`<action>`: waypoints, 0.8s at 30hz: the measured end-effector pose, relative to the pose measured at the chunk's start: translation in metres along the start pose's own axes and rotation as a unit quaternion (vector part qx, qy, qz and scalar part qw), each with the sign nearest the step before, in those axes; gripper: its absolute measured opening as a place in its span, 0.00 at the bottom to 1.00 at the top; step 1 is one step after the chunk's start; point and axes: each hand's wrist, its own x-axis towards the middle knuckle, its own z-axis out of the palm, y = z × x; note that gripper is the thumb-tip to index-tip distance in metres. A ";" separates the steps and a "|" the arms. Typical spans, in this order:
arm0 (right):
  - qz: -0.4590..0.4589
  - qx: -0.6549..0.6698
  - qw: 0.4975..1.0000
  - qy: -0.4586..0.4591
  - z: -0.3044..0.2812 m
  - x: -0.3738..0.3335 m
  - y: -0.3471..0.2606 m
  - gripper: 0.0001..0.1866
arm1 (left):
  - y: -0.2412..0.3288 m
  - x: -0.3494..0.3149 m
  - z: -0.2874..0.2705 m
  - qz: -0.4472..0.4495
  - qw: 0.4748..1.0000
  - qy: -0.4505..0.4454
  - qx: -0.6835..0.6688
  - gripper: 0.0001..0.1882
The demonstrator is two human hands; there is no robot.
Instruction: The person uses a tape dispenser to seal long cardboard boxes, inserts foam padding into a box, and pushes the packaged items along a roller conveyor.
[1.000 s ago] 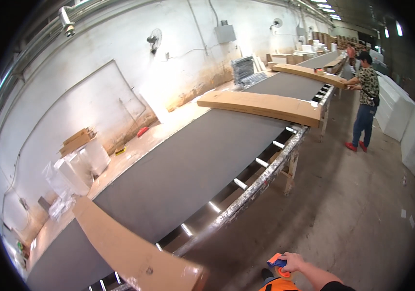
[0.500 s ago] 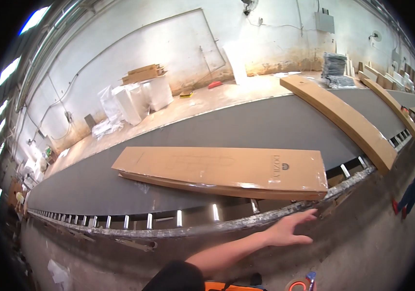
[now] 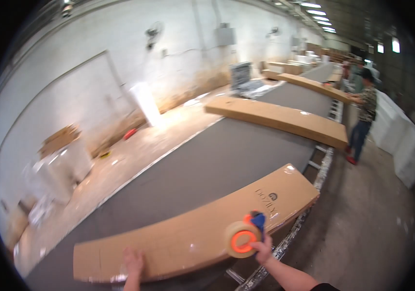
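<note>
A whitish wall (image 3: 96,34), stained brown along its foot, runs behind everything. In front of it stretches a long grey conveyor belt (image 3: 183,169), with a paint-chipped frame (image 3: 325,167) along its right edge. Large white blocks (image 3: 394,123) stand on the floor at far right.

Three long brown cartons lie on the belt, well apart from one another. The near carton (image 3: 183,237) lies lowest in view, slanting up to the right, its right end reaching the frame. Its faces look closed, with shiny patches (clear tape, by the look of it) near both ends; what is inside is hidden. The middle carton (image 3: 280,120) lies across the belt, also closed to view. The far carton (image 3: 314,87) lies beyond, a co-worker (image 3: 366,106) standing at its right end with hands near it.

Left of the belt, a white stack (image 3: 62,167) carries brown cardboard pieces (image 3: 59,139).

Over the near carton's right half is a tape dispenser (image 3: 247,233), blue and orange, bearing a tan roll around its orange hub. The right hand (image 3: 262,248) grips it. The left hand (image 3: 133,262), blurred, lies open on the near carton's left part.
</note>
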 end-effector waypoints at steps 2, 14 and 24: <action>-0.029 -0.056 0.997 0.046 0.020 0.012 0.031 0.38 | -0.013 0.042 -0.007 -0.032 0.998 -0.049 -0.004 0.37; -0.203 -0.390 0.898 0.030 0.049 0.009 0.054 0.48 | -0.031 0.131 -0.092 -0.049 0.968 -0.219 0.110 0.35; -0.166 -0.214 0.960 -0.075 0.001 0.128 0.072 0.37 | -0.018 -0.008 -0.116 -0.098 0.972 -0.216 0.014 0.43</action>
